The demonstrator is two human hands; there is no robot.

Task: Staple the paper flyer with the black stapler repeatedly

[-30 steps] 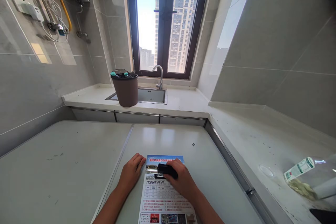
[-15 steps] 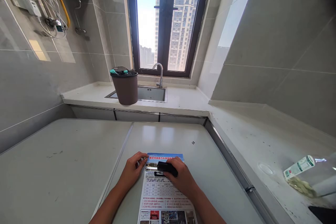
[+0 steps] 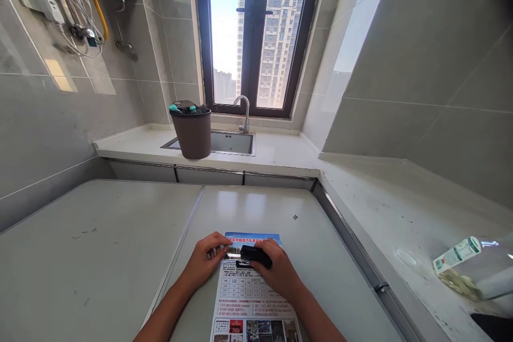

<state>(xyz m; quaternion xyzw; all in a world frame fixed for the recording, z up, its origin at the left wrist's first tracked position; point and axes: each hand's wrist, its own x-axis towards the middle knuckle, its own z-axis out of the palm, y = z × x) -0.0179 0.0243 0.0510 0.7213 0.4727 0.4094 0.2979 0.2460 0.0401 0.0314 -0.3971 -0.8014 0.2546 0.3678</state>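
Observation:
A black stapler [image 3: 256,255] with a shiny metal front end lies over the upper part of a printed sheet [image 3: 256,294]. My right hand [image 3: 276,267] wraps around its black back end from the right. On the other side, my left hand [image 3: 209,254] has thumb and fingertips pinched at the metal front end, by the sheet's left edge. What exactly sits between those left fingertips is too small to make out. The sheet has a blue header with red characters, a table and photos at the bottom.
Small staple strips [image 3: 295,217] lie on the white table [image 3: 120,256], right of the sheet's top. Beyond it, a brown bin [image 3: 193,136] stands on the counter beside the sink [image 3: 234,143]. A clear container with a label [image 3: 457,255] lies on the right counter.
My left fingertips have moved slightly right, onto the stapler's metal front end. My right hand and the stapler have hardly moved.

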